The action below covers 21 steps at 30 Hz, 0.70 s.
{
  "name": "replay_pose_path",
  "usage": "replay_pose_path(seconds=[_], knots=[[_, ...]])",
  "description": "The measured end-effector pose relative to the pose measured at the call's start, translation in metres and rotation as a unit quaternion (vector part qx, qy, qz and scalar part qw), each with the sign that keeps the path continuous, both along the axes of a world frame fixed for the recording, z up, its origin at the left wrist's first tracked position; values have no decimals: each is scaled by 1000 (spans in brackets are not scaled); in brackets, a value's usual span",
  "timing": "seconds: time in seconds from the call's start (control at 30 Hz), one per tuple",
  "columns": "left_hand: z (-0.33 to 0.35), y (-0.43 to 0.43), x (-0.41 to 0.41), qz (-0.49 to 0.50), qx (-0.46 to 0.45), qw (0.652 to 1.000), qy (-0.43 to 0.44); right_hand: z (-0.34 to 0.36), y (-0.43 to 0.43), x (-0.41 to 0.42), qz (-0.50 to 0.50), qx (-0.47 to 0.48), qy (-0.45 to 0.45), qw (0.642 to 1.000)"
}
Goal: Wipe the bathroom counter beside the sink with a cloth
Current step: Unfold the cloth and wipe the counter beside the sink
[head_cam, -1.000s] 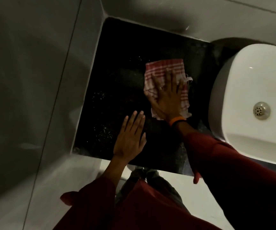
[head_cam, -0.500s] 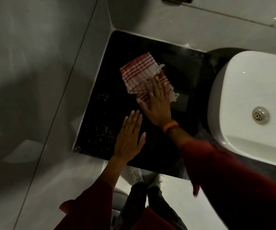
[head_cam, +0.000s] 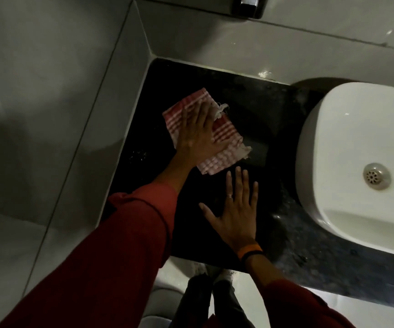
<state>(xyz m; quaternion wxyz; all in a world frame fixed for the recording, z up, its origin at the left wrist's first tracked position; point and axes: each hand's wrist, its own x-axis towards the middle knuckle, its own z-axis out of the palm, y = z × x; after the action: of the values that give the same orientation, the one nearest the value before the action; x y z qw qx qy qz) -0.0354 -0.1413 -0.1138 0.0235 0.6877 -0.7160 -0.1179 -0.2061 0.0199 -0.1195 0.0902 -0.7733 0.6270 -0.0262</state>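
A red and white checked cloth point(head_cam: 224, 153) lies crumpled on the black counter point(head_cam: 264, 107), to the left of the white sink point(head_cam: 347, 129). My left hand point(head_cam: 198, 132) presses flat on the cloth's left half, fingers pointing to the back wall. Just in front of the cloth my right hand point(head_cam: 235, 209) rests flat on the bare counter with its fingers spread. It wears a ring and an orange wristband and holds nothing. Both arms are in dark red sleeves.
Grey tiled walls close the counter at the left point(head_cam: 77, 129) and the back. A dark metal tap point(head_cam: 249, 4) juts from the back wall. The sink's drain point(head_cam: 376, 176) shows at the right. Below the counter's front edge are my shoes point(head_cam: 214, 273) on a pale floor.
The hands have swapped: the right hand left the cloth and now lies flat in front of it, while the left hand moved onto the cloth. The cloth shifted left toward the corner.
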Motion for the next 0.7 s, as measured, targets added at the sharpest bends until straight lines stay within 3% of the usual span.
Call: replay_pose_path(seconds=[0.2, 0.4, 0.7], knots=[[6, 23, 9, 139, -40, 989, 32, 0, 0, -2, 5, -3, 6, 1000], [5, 71, 27, 328, -65, 942, 13, 2, 1, -2, 8, -6, -6, 1000], [-2, 163, 22, 440, -48, 897, 7, 5, 2, -3, 16, -3, -25, 1000]])
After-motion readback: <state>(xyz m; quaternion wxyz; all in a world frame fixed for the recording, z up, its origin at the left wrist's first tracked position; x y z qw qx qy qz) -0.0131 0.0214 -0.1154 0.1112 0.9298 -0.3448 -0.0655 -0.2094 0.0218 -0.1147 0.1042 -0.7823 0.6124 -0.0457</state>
